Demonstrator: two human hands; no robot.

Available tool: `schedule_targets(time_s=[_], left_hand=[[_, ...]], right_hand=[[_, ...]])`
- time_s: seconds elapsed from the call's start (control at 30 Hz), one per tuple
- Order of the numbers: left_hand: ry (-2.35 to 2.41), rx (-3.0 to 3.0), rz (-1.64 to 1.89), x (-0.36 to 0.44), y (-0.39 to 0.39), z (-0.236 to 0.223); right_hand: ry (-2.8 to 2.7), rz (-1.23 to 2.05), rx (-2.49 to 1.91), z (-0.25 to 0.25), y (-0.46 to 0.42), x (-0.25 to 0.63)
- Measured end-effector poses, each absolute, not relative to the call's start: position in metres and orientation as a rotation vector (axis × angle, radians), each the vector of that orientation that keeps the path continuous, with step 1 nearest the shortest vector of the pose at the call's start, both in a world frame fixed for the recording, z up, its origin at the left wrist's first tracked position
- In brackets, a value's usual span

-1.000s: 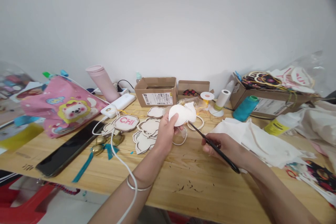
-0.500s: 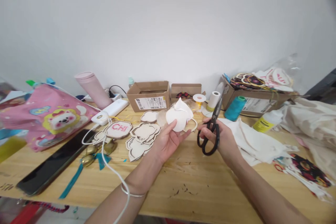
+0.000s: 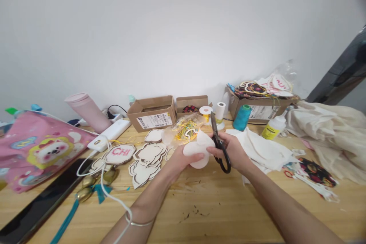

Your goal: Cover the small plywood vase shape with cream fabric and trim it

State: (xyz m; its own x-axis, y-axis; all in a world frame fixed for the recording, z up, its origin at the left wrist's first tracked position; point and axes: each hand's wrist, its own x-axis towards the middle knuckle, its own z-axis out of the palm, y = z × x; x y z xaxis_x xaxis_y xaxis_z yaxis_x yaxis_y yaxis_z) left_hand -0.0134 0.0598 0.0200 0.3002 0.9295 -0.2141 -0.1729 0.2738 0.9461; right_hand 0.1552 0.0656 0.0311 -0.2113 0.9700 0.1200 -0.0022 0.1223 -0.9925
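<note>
A white rounded fabric piece [image 3: 198, 153] is pinched in my left hand [image 3: 184, 159], thumb on top, above the table's middle. Black-handled scissors [image 3: 219, 144] hang in my right hand [image 3: 233, 151], blades pointing up and away. Fingers of the right hand also reach the fabric's right edge. Just behind the hands lies a clear plastic bag [image 3: 183, 127] of yellow threads. To the left are several cloud-shaped wooden pieces [image 3: 147, 158] and a cloud piece lettered "CHI" [image 3: 120, 154].
White cloth [image 3: 257, 148] and a glue bottle [image 3: 273, 127] lie right, near a teal thread cone [image 3: 241, 117]. Cardboard boxes [image 3: 153, 112] line the wall. At left are a pink bag [image 3: 48, 148], a phone [image 3: 45, 202] and a white cable [image 3: 114, 197] crossing my left forearm.
My hands have come together, with the right fingers now at the white fabric. The scissors have turned and moved closer to the left hand. The view has shifted right.
</note>
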Motion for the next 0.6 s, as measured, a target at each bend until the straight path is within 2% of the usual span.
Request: schedule_targets(time_s=[0.1, 0.3, 0.47, 0.6], left_hand=[[0.987, 0.895, 0.943, -0.013, 0.066, 0.024], [0.826, 0.738, 1.279, -0.014, 0.078, 0.04], [0.784, 0.699, 1.405, -0.017, 0.081, 0.026], [0.857, 0.668, 1.404, -0.019, 0.074, 0.019]], right_hand=[[-1.381, 1.25, -0.996, 0.025, 0.07, 0.156], [-1.347, 1.192, -0.863, 0.024, 0.078, 0.162], [-1.525, 1.219, -0.893, 0.039, 0.08, 0.154], [-1.651, 1.195, -0.848, 0.032, 0.08, 0.153]])
